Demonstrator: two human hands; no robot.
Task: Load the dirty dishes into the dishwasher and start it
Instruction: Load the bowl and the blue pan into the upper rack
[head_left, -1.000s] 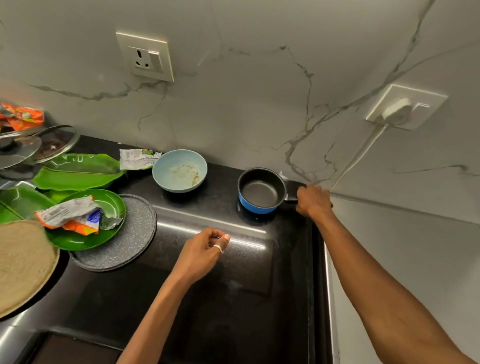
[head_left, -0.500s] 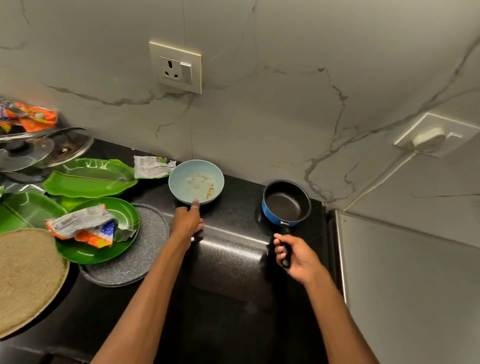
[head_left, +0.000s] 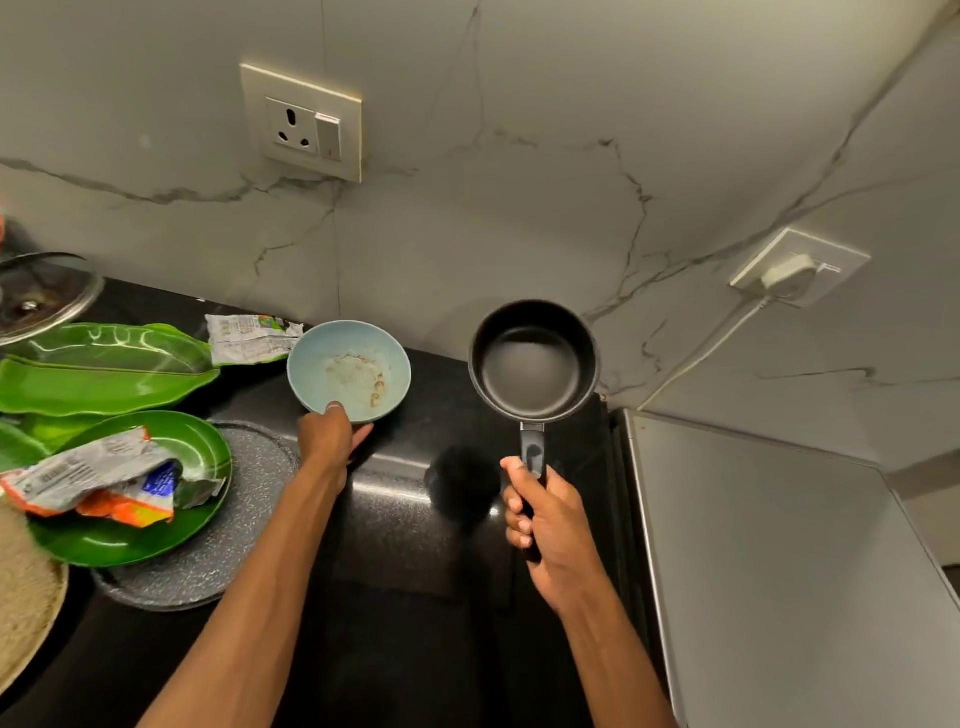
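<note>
While your right hand (head_left: 545, 525) curls all its fingers round the black handle of the small saucepan (head_left: 532, 364), the pan hangs level above the dark countertop (head_left: 415, 597) (its shadow lies just below). Your left hand (head_left: 330, 441) pinches the near rim, thumb on top, of the soiled blue bowl (head_left: 353, 369), which sits on that countertop near the wall (head_left: 519, 208).

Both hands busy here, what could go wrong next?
1. The left hand grips the bowl only at its near rim; it may tip or slip, and residue sits inside.
2. The right hand holds the pan by its handle, raised over the counter; it may droop or knock the bowl.
3. Wrappers lie on the green plate; they likely must come off before loading.
</note>
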